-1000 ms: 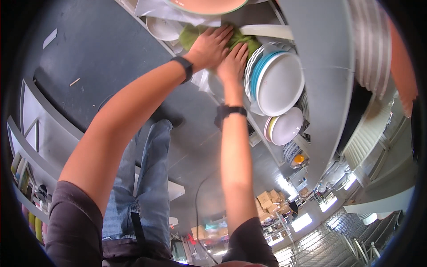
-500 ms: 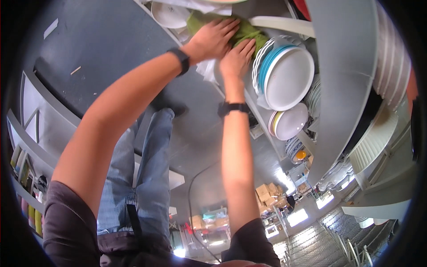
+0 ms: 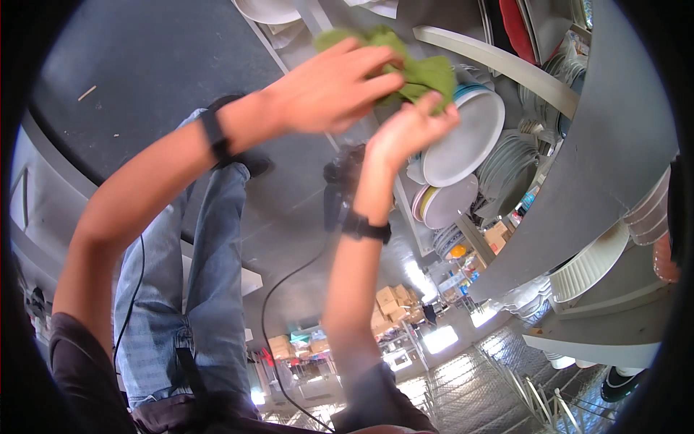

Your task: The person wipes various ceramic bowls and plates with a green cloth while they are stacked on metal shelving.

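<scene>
A crumpled green cloth (image 3: 428, 78) is bunched up between my two hands, above a shelf of dishes. My left hand (image 3: 336, 83) has its bent fingers on the cloth's left part, slightly blurred. Fingers of my right hand (image 3: 412, 132) pinch the cloth's lower right edge. Just right of that hand, partly covered by the cloth, a large white oval plate (image 3: 468, 139) leans at the front of a stack with blue rims. Below it stands a smaller stack of pale plates (image 3: 452, 202).
A pale curved bar (image 3: 499, 61) crosses the shelf beyond my hands. Several clear-looking plates (image 3: 502, 170) stand farther right, and a broad grey shelf board (image 3: 571, 181) curves past them. A white dish (image 3: 267, 9) lies at the top. A dark cable (image 3: 271, 296) hangs near my legs.
Both hands have come off the shelf with the green cloth, which was spread flat under them and is now gathered up. The view has shifted, showing more of the shelf's right side.
</scene>
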`<action>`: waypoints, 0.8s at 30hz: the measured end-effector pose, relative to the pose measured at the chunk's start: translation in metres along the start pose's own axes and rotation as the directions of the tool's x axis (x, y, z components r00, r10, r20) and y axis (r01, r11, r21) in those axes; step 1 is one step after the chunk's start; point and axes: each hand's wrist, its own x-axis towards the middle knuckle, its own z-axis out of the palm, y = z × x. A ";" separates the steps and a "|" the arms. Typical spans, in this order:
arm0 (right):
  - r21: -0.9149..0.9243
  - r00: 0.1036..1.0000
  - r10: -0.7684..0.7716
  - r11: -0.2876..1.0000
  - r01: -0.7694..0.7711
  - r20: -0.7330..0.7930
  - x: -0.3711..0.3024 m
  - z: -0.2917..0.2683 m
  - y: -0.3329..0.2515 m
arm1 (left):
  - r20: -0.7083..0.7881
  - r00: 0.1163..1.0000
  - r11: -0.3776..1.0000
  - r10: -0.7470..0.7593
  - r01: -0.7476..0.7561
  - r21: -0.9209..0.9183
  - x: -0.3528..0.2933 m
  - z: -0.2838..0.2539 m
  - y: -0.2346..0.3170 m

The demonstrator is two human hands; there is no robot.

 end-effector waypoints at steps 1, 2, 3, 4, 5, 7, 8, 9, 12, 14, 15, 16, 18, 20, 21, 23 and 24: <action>0.258 0.997 0.073 0.964 -0.070 -0.002 -0.006 -0.005 -0.022 | 0.036 0.999 0.996 -0.030 0.034 -0.088 -0.021 -0.021 0.015; 0.247 0.997 0.074 0.966 -0.073 0.007 -0.009 -0.009 -0.033 | 0.057 0.995 0.995 -0.086 0.089 -0.053 -0.043 -0.036 0.027; 0.402 0.999 -0.014 0.915 -0.007 0.049 -0.008 -0.011 -0.042 | 0.075 0.988 0.991 -0.134 0.136 -0.018 -0.064 -0.049 0.034; 0.552 0.991 -0.107 0.832 0.045 0.080 -0.006 -0.010 -0.047 | 0.174 0.954 0.967 -0.245 0.253 -0.029 -0.091 -0.050 0.035; 0.552 0.990 -0.111 0.833 0.043 0.090 -0.004 -0.007 -0.051 | 0.274 0.896 0.929 -0.348 0.369 -0.026 -0.121 -0.046 0.035; 0.681 0.987 -0.081 0.731 -0.034 0.136 0.008 -0.004 -0.059 | 0.394 0.814 0.869 -0.428 0.490 -0.066 -0.165 -0.036 0.039; 0.696 0.985 -0.087 0.717 -0.041 0.147 0.022 -0.008 -0.056 | 0.491 0.756 0.857 -0.433 0.514 -0.037 -0.180 -0.034 0.041; 0.692 0.984 -0.095 0.721 -0.037 0.151 0.031 -0.009 -0.053 | 0.583 0.685 0.842 -0.437 0.539 -0.002 -0.193 -0.035 0.045; 0.385 0.980 -0.183 0.913 0.138 0.082 0.042 0.007 -0.040 | 0.597 0.510 0.721 -0.620 0.670 0.177 -0.229 -0.046 0.060; 0.145 0.961 -0.271 0.954 0.261 0.055 0.054 0.019 -0.038 | 0.588 0.487 0.701 -0.646 0.683 0.205 -0.252 -0.040 0.070; 0.213 0.964 -0.265 0.941 0.263 -0.024 0.063 0.026 -0.041 | 0.586 0.461 0.684 -0.666 0.690 0.235 -0.261 -0.035 0.071; 0.191 0.977 -0.211 0.958 0.214 -0.040 0.067 0.038 -0.047 | 0.604 0.442 0.688 -0.663 0.677 0.260 -0.270 -0.032 0.071; 0.149 0.984 -0.166 0.973 0.174 -0.063 0.079 0.043 -0.055 | 0.629 0.404 0.681 -0.665 0.673 0.288 -0.286 -0.026 0.073; 0.150 0.999 -0.037 0.988 0.033 0.022 0.095 0.045 -0.055 | 0.646 0.374 0.678 -0.665 0.666 0.312 -0.298 -0.020 0.072; 0.143 0.999 -0.043 0.989 0.039 0.026 0.097 0.043 -0.051 | 0.651 0.349 0.667 -0.674 0.665 0.335 -0.305 -0.019 0.073; 0.175 0.981 -0.149 0.976 0.127 0.124 0.092 0.042 -0.042 | 0.650 0.318 0.646 -0.691 0.675 0.357 -0.312 -0.016 0.074; 0.159 0.985 -0.115 0.983 0.094 0.129 0.089 0.038 -0.040 | 0.659 0.291 0.634 -0.694 0.680 0.367 -0.313 -0.014 0.071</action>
